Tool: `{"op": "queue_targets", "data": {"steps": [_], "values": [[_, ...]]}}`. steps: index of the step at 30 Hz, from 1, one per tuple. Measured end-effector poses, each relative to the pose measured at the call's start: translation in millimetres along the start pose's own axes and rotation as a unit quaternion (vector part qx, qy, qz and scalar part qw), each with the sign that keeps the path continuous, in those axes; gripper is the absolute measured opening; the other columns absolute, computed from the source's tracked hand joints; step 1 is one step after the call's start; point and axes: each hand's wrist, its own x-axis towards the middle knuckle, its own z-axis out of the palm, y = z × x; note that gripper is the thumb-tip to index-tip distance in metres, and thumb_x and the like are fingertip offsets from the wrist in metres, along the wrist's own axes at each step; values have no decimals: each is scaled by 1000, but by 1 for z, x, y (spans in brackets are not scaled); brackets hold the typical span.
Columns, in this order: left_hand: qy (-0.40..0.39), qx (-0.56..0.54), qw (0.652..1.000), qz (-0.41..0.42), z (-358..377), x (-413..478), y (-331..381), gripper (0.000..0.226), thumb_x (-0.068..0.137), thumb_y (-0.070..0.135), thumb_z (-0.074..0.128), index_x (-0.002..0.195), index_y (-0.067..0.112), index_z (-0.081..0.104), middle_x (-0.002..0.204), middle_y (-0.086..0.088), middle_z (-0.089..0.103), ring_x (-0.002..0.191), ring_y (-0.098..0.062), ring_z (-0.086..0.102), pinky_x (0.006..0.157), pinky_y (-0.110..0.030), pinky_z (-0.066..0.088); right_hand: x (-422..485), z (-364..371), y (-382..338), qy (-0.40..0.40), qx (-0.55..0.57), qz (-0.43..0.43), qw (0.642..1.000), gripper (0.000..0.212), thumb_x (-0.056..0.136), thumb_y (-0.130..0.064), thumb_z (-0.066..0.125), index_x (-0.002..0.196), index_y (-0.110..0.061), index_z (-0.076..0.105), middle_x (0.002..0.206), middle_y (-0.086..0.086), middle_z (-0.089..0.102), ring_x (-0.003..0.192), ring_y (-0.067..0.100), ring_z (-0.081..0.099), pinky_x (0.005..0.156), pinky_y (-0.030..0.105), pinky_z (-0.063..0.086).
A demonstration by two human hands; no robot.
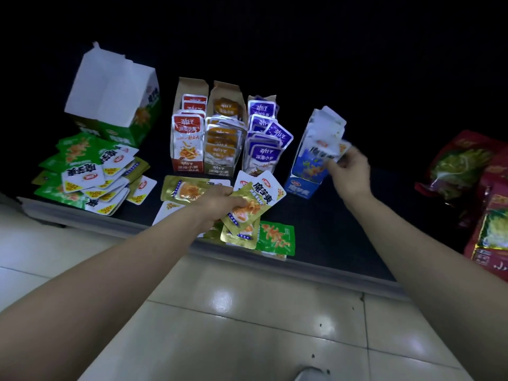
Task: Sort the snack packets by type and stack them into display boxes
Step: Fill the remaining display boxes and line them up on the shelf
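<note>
The left hand (220, 200) curls its fingers round a gold snack packet (244, 213) at the near edge of the dark table (343, 237), over other loose packets. To the right, the right hand (350, 169) pinches a blurred white packet (324, 149) at the open blue display box (308, 177). Beyond stand the filled red display box (187, 163), brown display box (220, 167) and purple display box (262, 149). The green display box (115, 105) is far left.

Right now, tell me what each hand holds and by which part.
The left grip holds a gold foil snack packet by its upper edge. The right grip pinches a blurred white-and-blue packet by its near edge.
</note>
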Motion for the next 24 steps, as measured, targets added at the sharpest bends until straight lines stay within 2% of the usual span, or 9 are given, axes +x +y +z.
{"op": "queue_targets", "data": {"steps": [2, 5, 8, 10, 12, 16, 18, 20, 24], "values": [[0, -2, 1000, -5, 0, 4, -7, 68, 80, 26, 78, 137, 3, 49, 131, -13, 60, 113, -26, 61, 102, -40, 47, -2, 7, 9, -13, -58, 9, 998, 18, 89, -9, 66, 106, -3, 62, 89, 5, 65, 81, 20, 62, 78, 39, 55], [26, -4, 1000, -3, 2, -1, -10, 71, 81, 25, 77, 141, 6, 45, 133, -10, 58, 116, -26, 58, 100, -36, 45, -11, 9, 6, 62, -37, 17, 997, 33, 87, -15, 70, 110, -5, 49, 77, -6, 47, 68, 9, 49, 64, 25, 44], [37, -13, 999, 1, 1, 5, -16, 76, 83, 24, 75, 146, 5, 36, 143, -11, 49, 127, -26, 49, 109, -39, 38, -27, 5, -5, 61, 24, -37, 997, 24, 88, -16, 68, 90, -13, 45, 65, -4, 44, 58, 6, 45, 61, 22, 41], [43, -8, 999, 7, 0, 3, -16, 76, 84, 24, 75, 147, 6, 35, 146, -11, 46, 131, -27, 46, 106, -40, 36, -38, 10, -12, -61, 58, -34, 996, 24, 90, -18, 68, 78, -16, 47, 59, 2, 48, 52, 10, 49, 55, 23, 43], [46, -31, 998, 18, -4, -2, -13, 79, 82, 25, 77, 147, 7, 36, 147, -9, 44, 133, -27, 43, 108, -41, 34, -48, 20, -20, -231, 29, 28, 972, 21, 91, -27, 67, 84, -12, 54, 64, 6, 57, 50, 15, 55, 50, 28, 47], [6, -72, 997, 30, -17, -9, -13, 110, 39, 55, 94, 133, 12, 55, 126, -6, 64, 116, -24, 60, 105, -42, 44, -66, 46, -34, -408, 93, 206, 885, 43, 90, -36, 65, 121, -7, 56, 111, 13, 68, 92, 23, 70, 80, 31, 58], [-16, -60, 997, 44, -21, -17, -10, 59, 68, 32, 87, 118, 7, 65, 107, -7, 72, 94, -18, 69, 86, -30, 55, -73, 60, -41, -423, 181, 229, 858, 32, 91, -24, 66, 118, -10, 60, 109, 8, 71, 96, 22, 70, 85, 32, 57], [-19, -27, 997, 68, -27, -21, -10, 21, 86, 16, 72, 104, 6, 70, 95, -8, 74, 80, -18, 70, 72, -26, 56, -75, 74, -49, -405, 191, 225, 865, 23, 90, -11, 66, 112, -10, 61, 101, 5, 72, 90, 18, 70, 80, 30, 58], [76, 70, 989, 106, -56, -19, -18, 20, 92, 26, 65, 95, 7, 72, 88, -7, 70, 79, -21, 64, 67, -27, 50, -72, 93, -49, -356, 158, 239, 890, 10, 90, -3, 64, 97, -10, 61, 93, 6, 71, 79, 16, 67, 73, 28, 55]]}}
